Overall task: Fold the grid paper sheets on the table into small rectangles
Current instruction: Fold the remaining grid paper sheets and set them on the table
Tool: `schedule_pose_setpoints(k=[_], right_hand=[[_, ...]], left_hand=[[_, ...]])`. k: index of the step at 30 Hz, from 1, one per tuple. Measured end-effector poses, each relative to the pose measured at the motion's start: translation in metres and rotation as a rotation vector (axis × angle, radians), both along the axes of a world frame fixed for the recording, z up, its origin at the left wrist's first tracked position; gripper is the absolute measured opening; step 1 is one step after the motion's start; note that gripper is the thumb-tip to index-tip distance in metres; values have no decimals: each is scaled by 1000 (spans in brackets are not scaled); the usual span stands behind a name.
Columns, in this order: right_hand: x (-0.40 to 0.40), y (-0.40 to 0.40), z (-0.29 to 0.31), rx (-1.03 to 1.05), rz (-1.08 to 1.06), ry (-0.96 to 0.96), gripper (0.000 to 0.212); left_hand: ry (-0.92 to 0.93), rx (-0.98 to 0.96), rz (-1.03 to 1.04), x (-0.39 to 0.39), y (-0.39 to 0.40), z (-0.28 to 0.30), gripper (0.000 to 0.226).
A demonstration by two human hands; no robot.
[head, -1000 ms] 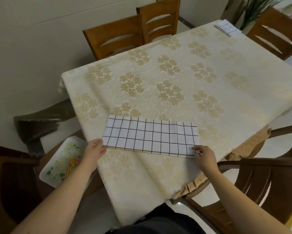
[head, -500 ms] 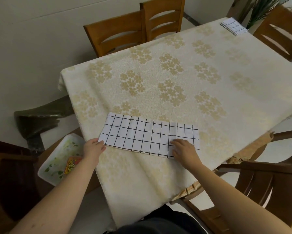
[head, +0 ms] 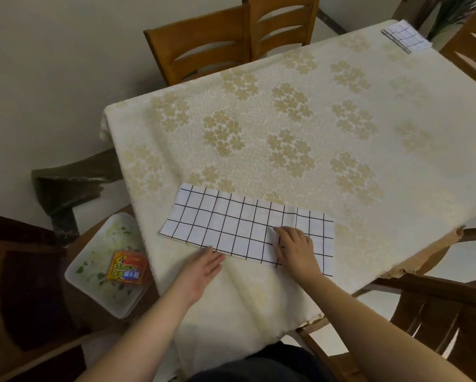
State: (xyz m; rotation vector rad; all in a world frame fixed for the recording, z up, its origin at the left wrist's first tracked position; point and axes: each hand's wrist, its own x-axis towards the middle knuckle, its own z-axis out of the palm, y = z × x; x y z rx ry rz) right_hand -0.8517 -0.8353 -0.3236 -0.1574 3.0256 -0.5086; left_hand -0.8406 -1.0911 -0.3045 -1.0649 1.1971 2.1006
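A white grid paper sheet [head: 231, 224], folded into a long strip, lies near the front edge of the table [head: 314, 119]. My right hand [head: 296, 245] presses flat on the strip's right part, fingers straight and pointing left. My left hand [head: 201, 268] lies flat on the tablecloth, its fingertips touching the strip's near edge around the middle-left. A stack of small folded grid sheets [head: 406, 40] sits at the table's far right corner.
Two wooden chairs [head: 225, 42] stand behind the table, another chair [head: 438, 304] at the right front. A white tray [head: 107, 263] with an orange packet [head: 126, 267] sits on a dark seat to the left. A plant [head: 451, 12] stands at the far right.
My right hand slid left along the strip from its right end and now presses flat on it. My left hand moved right from the left end to the strip's near edge.
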Motion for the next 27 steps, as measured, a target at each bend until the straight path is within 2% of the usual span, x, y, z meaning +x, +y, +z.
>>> schedule_pose_setpoints(k=[4,12,18,24,27], right_hand=[[-52,-4,9,-78,-61,-107,30],[-137,-27,25,-38,13,-382,37],[-154,-33,19,14,-36,-449,32],[-149,-47,17,57,12,-514,43],[-142,-54,17,71,10,-522,37]], left_hand=[[-38,38,-39,3,21,0,20],[-77,11,-105,-11,56,4,12],[-103,-109,-147,-14,51,1,10],[-89,-172,-157,-7,19,-1,14],[-41,-229,-175,-5,11,-1,14]])
